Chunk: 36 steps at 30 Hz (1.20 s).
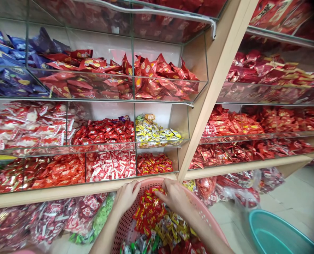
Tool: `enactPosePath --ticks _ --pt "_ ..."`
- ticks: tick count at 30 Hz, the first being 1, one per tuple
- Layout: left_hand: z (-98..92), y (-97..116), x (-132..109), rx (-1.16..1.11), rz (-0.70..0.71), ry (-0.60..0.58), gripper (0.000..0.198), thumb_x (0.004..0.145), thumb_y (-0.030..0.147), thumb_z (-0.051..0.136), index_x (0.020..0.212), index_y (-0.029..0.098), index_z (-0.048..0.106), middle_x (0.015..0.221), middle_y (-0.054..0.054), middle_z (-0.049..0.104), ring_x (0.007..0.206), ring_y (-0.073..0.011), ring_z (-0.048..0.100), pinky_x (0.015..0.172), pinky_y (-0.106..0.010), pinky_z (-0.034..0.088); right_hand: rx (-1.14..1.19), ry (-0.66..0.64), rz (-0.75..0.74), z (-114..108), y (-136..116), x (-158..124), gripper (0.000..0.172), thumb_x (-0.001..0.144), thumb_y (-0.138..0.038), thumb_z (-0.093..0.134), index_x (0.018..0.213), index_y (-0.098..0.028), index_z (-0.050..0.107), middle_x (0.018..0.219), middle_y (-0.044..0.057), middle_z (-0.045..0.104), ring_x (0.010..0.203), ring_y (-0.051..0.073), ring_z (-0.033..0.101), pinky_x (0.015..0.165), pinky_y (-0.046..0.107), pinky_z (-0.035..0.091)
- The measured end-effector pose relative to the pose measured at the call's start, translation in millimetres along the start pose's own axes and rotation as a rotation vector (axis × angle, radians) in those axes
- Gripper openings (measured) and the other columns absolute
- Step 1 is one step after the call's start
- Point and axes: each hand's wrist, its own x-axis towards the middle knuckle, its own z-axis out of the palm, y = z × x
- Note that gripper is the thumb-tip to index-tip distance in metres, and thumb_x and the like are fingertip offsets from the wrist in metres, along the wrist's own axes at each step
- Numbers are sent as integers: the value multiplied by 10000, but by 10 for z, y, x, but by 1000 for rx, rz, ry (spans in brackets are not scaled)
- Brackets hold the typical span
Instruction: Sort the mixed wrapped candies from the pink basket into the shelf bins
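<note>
A pink plastic basket [204,211] with a perforated wall is in front of me, below the shelf edge. Inside it lie red-wrapped candies [148,211], yellow-wrapped candies [172,225] and some green-wrapped candies [143,244]. My left hand [128,195] is closed over the far left part of the basket's rim. On the far right part of the rim my right hand [174,194] is closed too, its thumb pointing inward above the red candies. The undersides of both hands are hidden.
Glass-fronted shelves hold red candies [154,164], yellow-and-white candies [157,130] and blue packets [11,67]. A wooden post [212,95] divides the shelving. Bagged candies [51,218] lie under the bottom shelf. At the right, a teal tub [278,229] stands on the tiled floor.
</note>
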Motion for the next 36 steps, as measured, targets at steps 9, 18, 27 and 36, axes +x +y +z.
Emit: enactPosePath --ticks 9,18,27,36 --pt "-12 3 -10 30 -2 18 414 922 475 263 882 242 603 777 -36 671 774 -197 634 635 -239 350 -278 -57 -44 -143 219 860 131 831 -227 508 951 -188 541 1013 76 583 936 198 536 748 268 398" --pt "-9 9 -6 31 -7 12 407 925 468 272 895 240 608 793 -39 674 787 -190 636 649 -235 354 -328 -169 3 -6 271 1023 187 782 -204 568 967 -182 575 1037 95 609 976 221 552 745 281 410" --pt "-32 21 -21 35 -9 9 410 926 460 274 895 238 618 792 -42 675 794 -198 636 654 -241 360 -300 -112 -26 -94 230 964 175 794 -180 542 968 -186 551 1025 91 604 957 215 546 753 284 401" --pt "-33 29 -20 10 -12 -7 411 924 466 279 954 247 625 863 -51 689 835 -202 640 673 -245 373 -80 16 -163 -309 181 625 105 823 -199 521 921 -177 549 926 55 587 897 190 525 783 287 396"
